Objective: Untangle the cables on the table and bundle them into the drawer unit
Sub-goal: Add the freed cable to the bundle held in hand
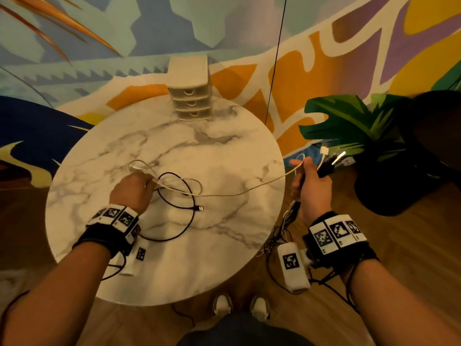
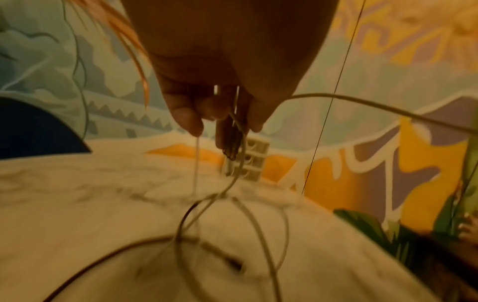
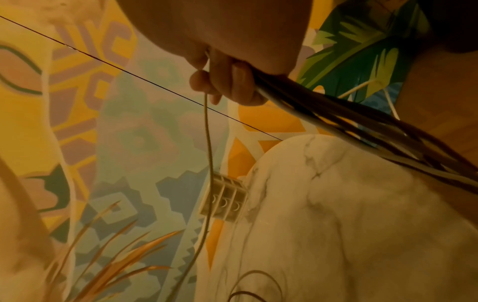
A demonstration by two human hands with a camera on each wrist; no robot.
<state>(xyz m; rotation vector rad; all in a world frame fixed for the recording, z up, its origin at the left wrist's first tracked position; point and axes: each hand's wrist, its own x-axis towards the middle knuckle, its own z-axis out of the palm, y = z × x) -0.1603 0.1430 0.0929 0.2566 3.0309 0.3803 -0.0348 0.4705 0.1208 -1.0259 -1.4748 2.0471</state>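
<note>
On the round marble table [image 1: 224, 151] lies a tangle of a white cable [image 1: 237, 193] and a black cable [image 1: 189, 198] with a USB plug [image 1: 199, 208]. My left hand [image 1: 134, 191] pinches white and dark cable strands [image 2: 240, 143] above the tangle. Beyond the table's right edge, my right hand [image 1: 311, 186] grips a bundle of several cables [image 1: 329, 163] [image 3: 336, 122], and the white cable [image 3: 209, 143] runs taut from it to the tangle. The white drawer unit [image 1: 190, 91] with three shut drawers stands at the table's far edge.
A potted plant [image 1: 369, 131] in a dark pot stands right of the table, close to my right hand. A thin black cord [image 1: 274, 61] hangs down behind the table. Patterned rug and wooden floor surround it; my shoes [image 1: 239, 305] are at the near edge.
</note>
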